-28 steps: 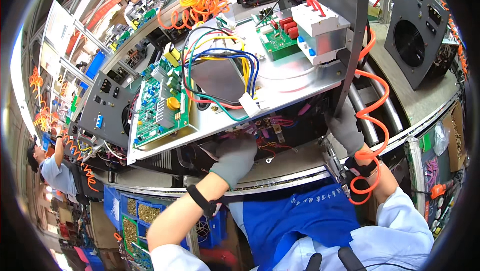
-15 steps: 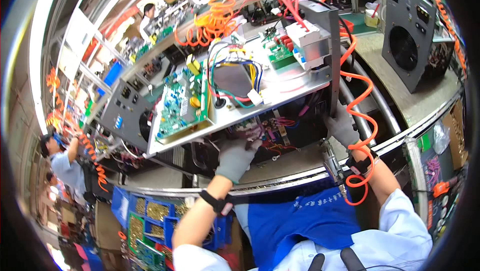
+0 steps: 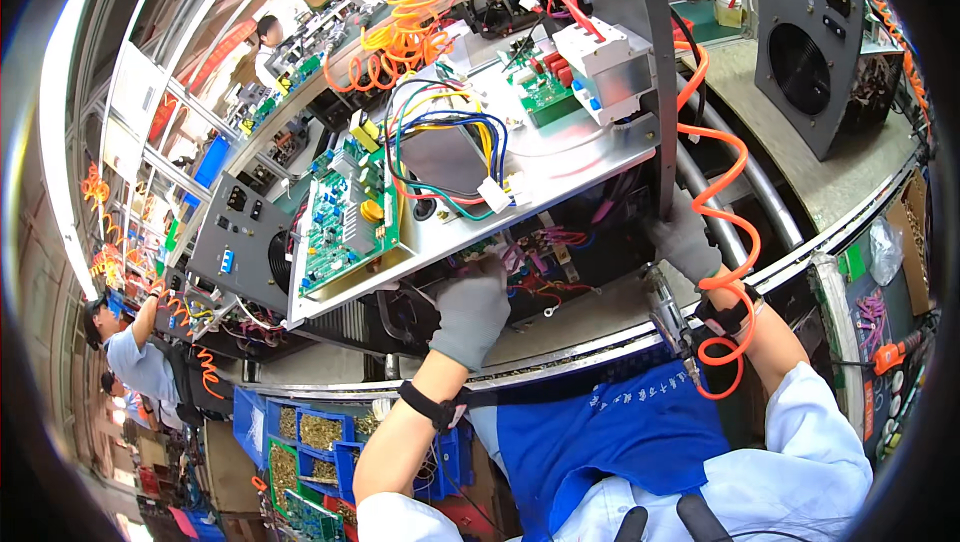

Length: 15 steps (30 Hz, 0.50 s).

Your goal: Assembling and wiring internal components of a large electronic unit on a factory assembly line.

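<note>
A grey glove covers my left hand [image 3: 470, 320], which reaches in under the front edge of a metal mounting plate [image 3: 465, 230]. Its fingers are mostly hidden by wiring [image 3: 545, 247] inside the dark chassis. On the plate sit a green circuit board [image 3: 345, 222], looped coloured wires and a white breaker block [image 3: 602, 67]. My right hand [image 3: 690, 242], gloved too, is closed at the lower end of an upright dark grey panel [image 3: 662, 107]; its fingertips are partly hidden there. Just below that hand is a metal air screwdriver [image 3: 668, 310] on a coiled orange hose [image 3: 735, 177].
Blue bins [image 3: 320, 432] of brass-coloured parts stand at lower left. Another grey unit with a round fan grille [image 3: 800, 67] stands at the right. Metal rollers [image 3: 765, 207] run behind the panel. At far left a co-worker [image 3: 140, 347] raises an arm.
My left hand has pushed a little further under the plate, so its fingertips show less. The whole view has shifted slightly. My right hand stays by the panel.
</note>
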Motion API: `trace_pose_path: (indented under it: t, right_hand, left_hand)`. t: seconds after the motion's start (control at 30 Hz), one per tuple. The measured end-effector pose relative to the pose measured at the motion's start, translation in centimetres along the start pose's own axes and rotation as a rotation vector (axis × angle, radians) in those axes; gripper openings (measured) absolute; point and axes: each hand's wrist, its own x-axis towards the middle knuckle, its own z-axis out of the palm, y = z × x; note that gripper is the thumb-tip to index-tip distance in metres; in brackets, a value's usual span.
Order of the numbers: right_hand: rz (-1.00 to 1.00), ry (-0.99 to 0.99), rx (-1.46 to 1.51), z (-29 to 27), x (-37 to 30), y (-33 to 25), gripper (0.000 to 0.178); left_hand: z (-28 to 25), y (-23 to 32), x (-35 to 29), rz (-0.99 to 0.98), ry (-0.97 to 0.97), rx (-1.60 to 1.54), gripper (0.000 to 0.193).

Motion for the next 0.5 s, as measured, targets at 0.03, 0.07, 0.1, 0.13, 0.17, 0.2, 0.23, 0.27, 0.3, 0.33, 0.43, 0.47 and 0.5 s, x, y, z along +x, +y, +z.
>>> trace_pose_path:
  t: [0.03, 0.07, 0.1, 0.13, 0.17, 0.2, 0.23, 0.27, 0.3, 0.33, 0.43, 0.47, 0.5]
  right_hand:
    - [0.005, -0.004, 0.000, -0.1, 0.0, -0.2, 0.042]
    - [0.020, 0.017, -0.028, -0.3, -0.1, -0.8, 0.041]
    - [0.039, 0.036, -0.060, -0.5, -0.1, -1.3, 0.040]
    - [0.048, 0.029, -0.066, -0.4, -0.1, -1.5, 0.040]
    - [0.071, 0.046, -0.081, -0.4, -0.1, -1.7, 0.040]
    - [0.084, 0.051, -0.090, -0.3, 0.0, -1.8, 0.040]
    - [0.090, 0.039, -0.097, -0.7, -0.1, -1.9, 0.040]
    - [0.147, 0.016, -0.148, -1.1, -0.1, -2.0, 0.042]
    - [0.203, -0.009, -0.193, -1.2, -0.2, -2.0, 0.043]
    - [0.206, -0.020, -0.197, -1.5, -0.2, -2.2, 0.043]
    - [0.240, -0.095, -0.256, -1.3, 0.4, -2.4, 0.046]
    - [0.090, -0.030, -0.158, -0.9, 0.4, -2.1, 0.045]
    - [-0.057, 0.039, -0.056, -0.8, 0.4, -1.9, 0.045]
  left_hand:
    - [-0.2, 0.1, 0.3, -0.002, -0.006, -0.002, 0.014]
    - [-0.5, 0.1, 0.5, 0.116, -0.041, 0.071, 0.015]
    - [-0.7, 0.2, 0.7, 0.235, -0.079, 0.138, 0.017]
    - [-0.9, 0.4, 1.0, 0.234, -0.088, 0.128, 0.017]
    - [-1.2, 0.8, 1.4, 0.291, -0.126, 0.212, 0.016]
    - [-1.6, 0.9, 1.5, 0.335, -0.164, 0.300, 0.014]
    - [-1.9, 0.7, 1.9, 0.402, -0.162, 0.250, 0.013]
    - [-2.0, 0.5, 2.5, 0.468, -0.158, 0.200, 0.012]
    - [-1.8, 0.6, 2.8, 0.455, -0.190, 0.179, 0.011]
    - [-2.4, 1.1, 3.2, 0.448, -0.196, 0.171, 0.011]
    - [-3.5, 1.7, 4.8, 0.360, -0.593, 0.215, 0.033]
    - [-3.6, 1.8, 5.1, 0.207, -0.738, 0.112, 0.032]
    - [-3.3, 1.4, 4.6, 0.276, -0.564, 0.124, 0.024]
